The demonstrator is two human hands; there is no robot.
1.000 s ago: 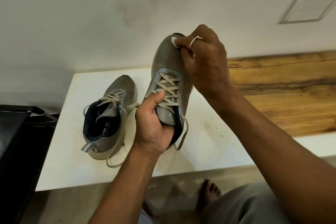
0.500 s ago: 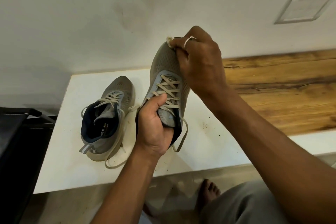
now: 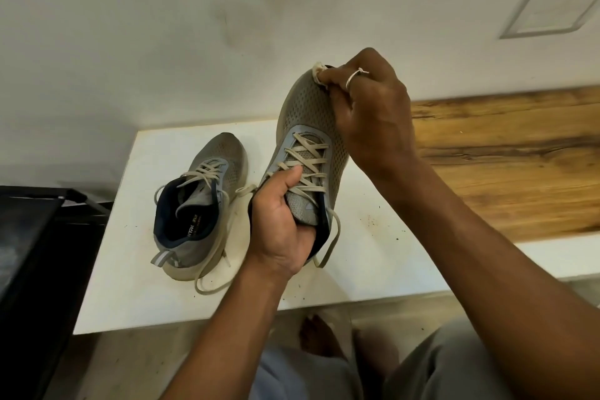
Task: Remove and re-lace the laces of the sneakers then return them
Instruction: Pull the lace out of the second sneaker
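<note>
I hold a grey mesh sneaker (image 3: 305, 114) in the air above the white shelf top (image 3: 130, 269), toe pointing away from me. My left hand (image 3: 279, 227) grips its heel and tongue end, thumb across the beige laces (image 3: 305, 162). My right hand (image 3: 367, 110) is curled over the toe, fingers on the toe cap. The laces are crossed through the eyelets and both ends hang loose beside the heel. The second grey sneaker (image 3: 198, 204), navy inside, lies on the shelf top to the left with its laces loose.
The white wall (image 3: 162, 26) rises right behind the shelf top. A wooden surface (image 3: 506, 156) adjoins on the right, a dark piece of furniture (image 3: 29, 253) on the left. A bare foot (image 3: 318, 334) shows on the floor below. Dark specks dot the shelf top.
The held sneaker has sunk slightly and both hands with it. My grips are the same. The sneaker on the shelf top has not moved.
</note>
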